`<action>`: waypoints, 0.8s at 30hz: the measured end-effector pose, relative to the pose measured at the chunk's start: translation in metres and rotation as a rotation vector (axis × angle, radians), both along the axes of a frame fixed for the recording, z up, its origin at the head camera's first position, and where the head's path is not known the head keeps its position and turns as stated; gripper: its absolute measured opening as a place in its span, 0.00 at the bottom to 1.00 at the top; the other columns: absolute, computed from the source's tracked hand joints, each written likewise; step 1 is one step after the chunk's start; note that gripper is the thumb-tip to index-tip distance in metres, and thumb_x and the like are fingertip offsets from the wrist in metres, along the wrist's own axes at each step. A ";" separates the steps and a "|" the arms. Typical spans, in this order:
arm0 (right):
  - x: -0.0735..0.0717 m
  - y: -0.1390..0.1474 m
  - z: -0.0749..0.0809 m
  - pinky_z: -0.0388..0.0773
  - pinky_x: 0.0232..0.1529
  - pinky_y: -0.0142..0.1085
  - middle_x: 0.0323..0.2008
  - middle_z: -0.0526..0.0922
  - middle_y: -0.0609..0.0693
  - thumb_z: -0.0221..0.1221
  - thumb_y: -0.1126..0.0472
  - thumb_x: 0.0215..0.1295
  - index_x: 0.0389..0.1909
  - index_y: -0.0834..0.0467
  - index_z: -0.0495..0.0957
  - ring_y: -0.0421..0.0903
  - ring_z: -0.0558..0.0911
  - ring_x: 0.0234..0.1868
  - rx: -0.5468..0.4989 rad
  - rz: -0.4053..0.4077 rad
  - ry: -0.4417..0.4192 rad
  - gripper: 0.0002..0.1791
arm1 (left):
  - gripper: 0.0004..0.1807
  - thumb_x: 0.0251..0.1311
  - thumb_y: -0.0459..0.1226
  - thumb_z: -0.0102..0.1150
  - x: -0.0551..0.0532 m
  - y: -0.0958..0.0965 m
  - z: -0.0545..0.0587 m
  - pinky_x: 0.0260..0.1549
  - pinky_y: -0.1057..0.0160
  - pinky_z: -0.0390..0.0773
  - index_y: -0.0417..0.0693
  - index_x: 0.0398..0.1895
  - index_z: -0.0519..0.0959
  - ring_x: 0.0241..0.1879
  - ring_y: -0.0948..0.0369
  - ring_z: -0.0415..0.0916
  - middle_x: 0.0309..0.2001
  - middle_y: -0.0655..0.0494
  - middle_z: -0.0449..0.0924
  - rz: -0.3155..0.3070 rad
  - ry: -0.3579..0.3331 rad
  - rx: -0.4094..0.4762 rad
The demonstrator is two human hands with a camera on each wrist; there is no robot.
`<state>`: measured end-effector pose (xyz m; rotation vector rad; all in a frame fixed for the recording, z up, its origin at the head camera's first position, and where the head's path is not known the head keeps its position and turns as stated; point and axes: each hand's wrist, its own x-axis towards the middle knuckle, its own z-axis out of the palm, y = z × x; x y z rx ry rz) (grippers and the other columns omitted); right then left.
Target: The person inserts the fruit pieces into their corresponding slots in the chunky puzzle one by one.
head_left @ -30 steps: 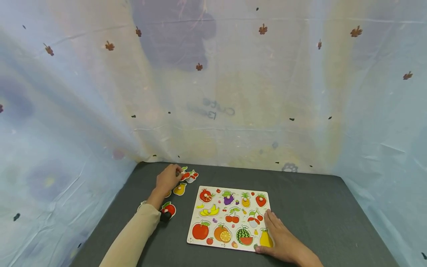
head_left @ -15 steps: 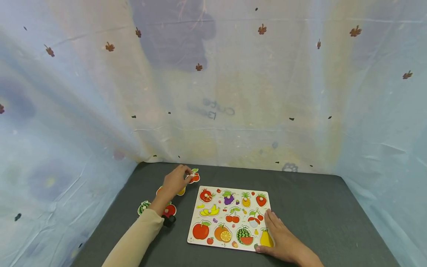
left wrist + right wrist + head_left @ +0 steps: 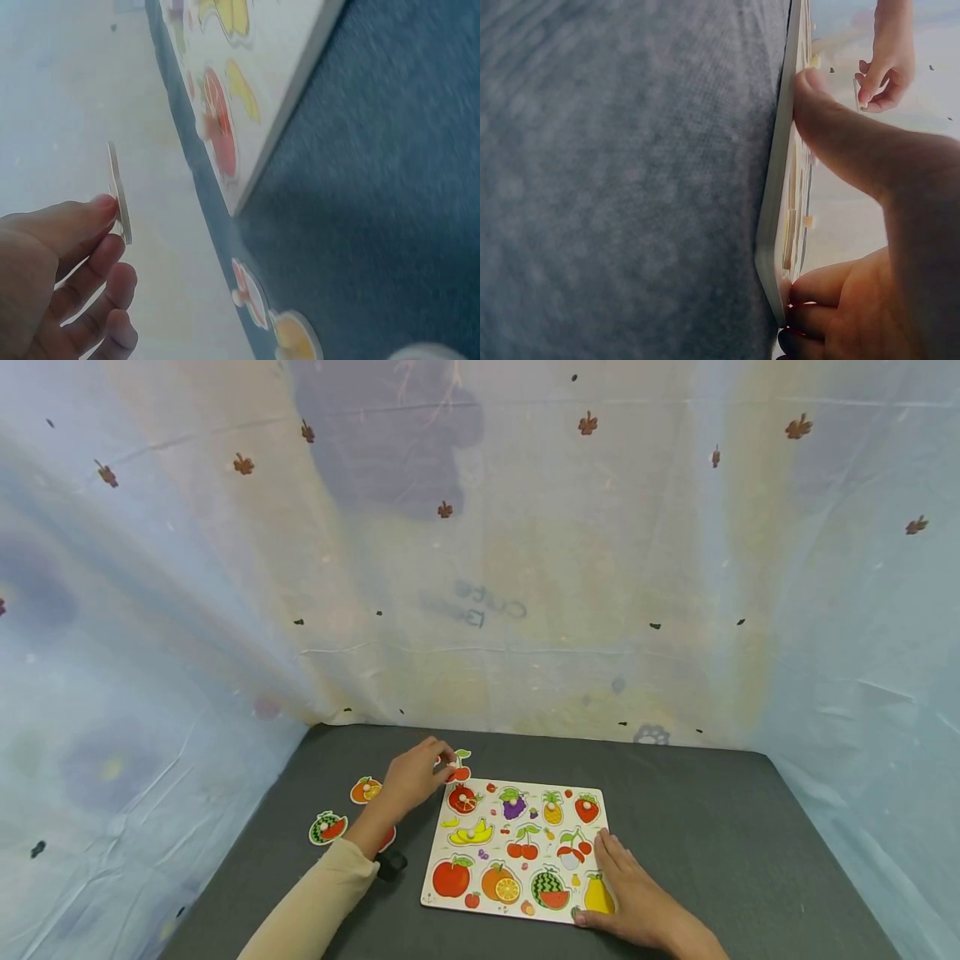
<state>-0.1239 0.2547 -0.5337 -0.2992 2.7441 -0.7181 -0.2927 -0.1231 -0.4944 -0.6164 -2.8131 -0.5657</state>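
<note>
The left hand [image 3: 414, 777] is pinching the cherry piece [image 3: 462, 768] between thumb and finger and holding it roughly level in the air by the far left corner of the puzzle board [image 3: 440, 849]; its other fingers are curling loosely. The right hand [image 3: 637, 897] is resting spread thumb and fingers against the board's near right corner, apparently steadying it. On the tabletop [image 3: 712, 827], the orange piece [image 3: 366, 790] and watermelon piece [image 3: 327, 828] are lying to the left. The transfer step is seemingly underway; the next move is probably calling for aligning the cherries over a matching outline, then lowering them flat.
</note>
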 end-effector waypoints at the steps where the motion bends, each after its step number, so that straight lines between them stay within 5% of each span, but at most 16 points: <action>1: 0.000 0.000 0.000 0.51 0.79 0.65 0.85 0.48 0.65 0.75 0.28 0.54 0.84 0.67 0.52 0.65 0.52 0.85 0.003 -0.001 -0.001 0.72 | 0.08 0.69 0.43 0.73 0.001 0.002 0.000 0.35 0.58 0.81 0.56 0.46 0.85 0.35 0.63 0.78 0.46 0.57 0.82 -0.008 0.002 0.000; 24: 0.002 -0.001 0.002 0.50 0.79 0.65 0.85 0.49 0.65 0.75 0.28 0.53 0.84 0.67 0.52 0.65 0.53 0.84 -0.001 -0.001 0.016 0.72 | 0.08 0.69 0.46 0.73 0.017 0.034 -0.005 0.31 0.67 0.77 0.59 0.45 0.85 0.36 0.65 0.80 0.46 0.63 0.81 -0.123 -0.033 -0.010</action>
